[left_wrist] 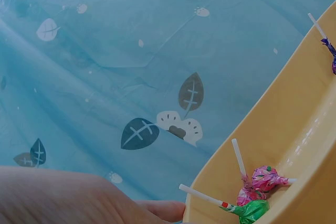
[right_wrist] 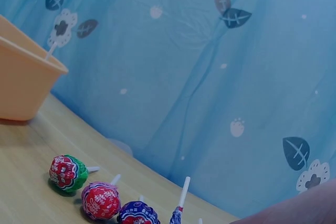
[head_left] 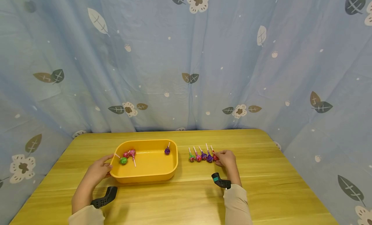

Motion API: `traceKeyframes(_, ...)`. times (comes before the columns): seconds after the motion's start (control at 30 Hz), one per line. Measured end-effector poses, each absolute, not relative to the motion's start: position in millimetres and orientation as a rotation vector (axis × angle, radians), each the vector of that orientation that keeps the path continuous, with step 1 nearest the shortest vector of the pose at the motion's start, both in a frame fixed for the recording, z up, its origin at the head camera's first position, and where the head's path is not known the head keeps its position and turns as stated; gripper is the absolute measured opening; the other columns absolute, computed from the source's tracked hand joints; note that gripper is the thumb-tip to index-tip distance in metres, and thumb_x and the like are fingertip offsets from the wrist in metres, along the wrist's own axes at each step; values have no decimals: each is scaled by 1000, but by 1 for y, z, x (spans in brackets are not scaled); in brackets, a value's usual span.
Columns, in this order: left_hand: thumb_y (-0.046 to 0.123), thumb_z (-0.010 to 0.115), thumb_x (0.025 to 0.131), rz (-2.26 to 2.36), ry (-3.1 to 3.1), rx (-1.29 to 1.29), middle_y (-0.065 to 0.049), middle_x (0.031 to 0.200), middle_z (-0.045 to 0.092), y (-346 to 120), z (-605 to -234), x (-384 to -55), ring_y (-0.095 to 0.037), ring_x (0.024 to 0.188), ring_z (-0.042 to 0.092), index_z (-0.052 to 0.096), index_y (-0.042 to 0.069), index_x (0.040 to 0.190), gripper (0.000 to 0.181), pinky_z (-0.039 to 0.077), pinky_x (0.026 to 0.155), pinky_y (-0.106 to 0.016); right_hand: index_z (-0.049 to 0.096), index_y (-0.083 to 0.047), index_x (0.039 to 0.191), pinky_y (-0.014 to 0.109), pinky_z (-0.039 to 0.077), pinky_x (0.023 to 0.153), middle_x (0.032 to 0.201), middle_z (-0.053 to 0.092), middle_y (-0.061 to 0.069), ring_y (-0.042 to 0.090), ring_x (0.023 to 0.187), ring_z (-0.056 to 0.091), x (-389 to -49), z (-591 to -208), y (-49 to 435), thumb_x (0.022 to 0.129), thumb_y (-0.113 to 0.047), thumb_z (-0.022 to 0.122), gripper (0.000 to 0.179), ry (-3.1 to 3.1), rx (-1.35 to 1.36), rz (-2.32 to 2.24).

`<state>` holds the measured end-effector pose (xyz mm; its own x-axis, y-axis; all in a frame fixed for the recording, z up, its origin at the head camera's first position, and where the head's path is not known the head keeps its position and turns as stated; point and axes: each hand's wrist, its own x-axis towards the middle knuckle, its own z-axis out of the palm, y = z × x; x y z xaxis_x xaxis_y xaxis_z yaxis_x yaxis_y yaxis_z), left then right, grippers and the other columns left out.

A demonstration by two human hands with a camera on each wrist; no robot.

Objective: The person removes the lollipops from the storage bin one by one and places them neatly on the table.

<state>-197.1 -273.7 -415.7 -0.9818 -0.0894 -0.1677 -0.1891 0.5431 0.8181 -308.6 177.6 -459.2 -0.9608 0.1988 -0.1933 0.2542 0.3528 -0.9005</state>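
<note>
My left hand (head_left: 97, 170) holds the left end of a yellow plastic bin (head_left: 142, 178), its fingers at the rim. Inside the bin's left end lie a green lollipop (head_left: 123, 160) and two pink-red ones, a pink lollipop (head_left: 132, 152) among them. A purple lollipop (head_left: 167, 151) leans in the far right corner. To the right of the bin, my right hand (head_left: 227, 158) pinches a red lollipop (head_left: 215, 157) at the right end of a row. Beside it in the row are a dark purple lollipop (head_left: 209, 158) and several others, including a green-red one (right_wrist: 68, 173).
The wood-grain table (head_left: 186, 199) carries the bin and the row. Behind it hangs a blue curtain (head_left: 162, 57) with leaf and flower prints, close to the table's far edge. Black wrist mounts (head_left: 106, 198) sit on both forearms.
</note>
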Motion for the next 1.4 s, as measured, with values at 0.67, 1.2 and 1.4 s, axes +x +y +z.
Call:
traceKeyframes(0.67, 0, 42, 99, 1424, 2654, -244, -44, 135, 36, -271, -417, -196, -50, 117, 50, 21, -14, 147, 53, 56, 83, -43, 62, 8, 115, 39, 58, 64, 101, 63, 25, 33, 75, 65, -297, -442, 174, 95, -17, 60, 31, 2612, 360, -1716)
traceKeyframes(1.2, -1, 41, 99, 1414, 2670, -220, -44, 134, 37, -273, -412, -197, -50, 116, 51, 21, -14, 146, 54, 56, 82, -42, 67, 4, 110, 40, 59, 70, 100, 64, 21, 33, 81, 64, -296, -428, 116, 96, -16, 61, 25, 2487, 51, -1860)
traceKeyframes(1.4, 0, 42, 98, 1427, 2668, -222, -44, 134, 37, -274, -414, -196, -49, 115, 51, 22, -14, 146, 54, 56, 81, -41, 65, 4, 113, 46, 58, 76, 99, 65, 19, 37, 88, 64, -294, -417, 94, 96, -17, 61, 27, 2367, -97, -1923)
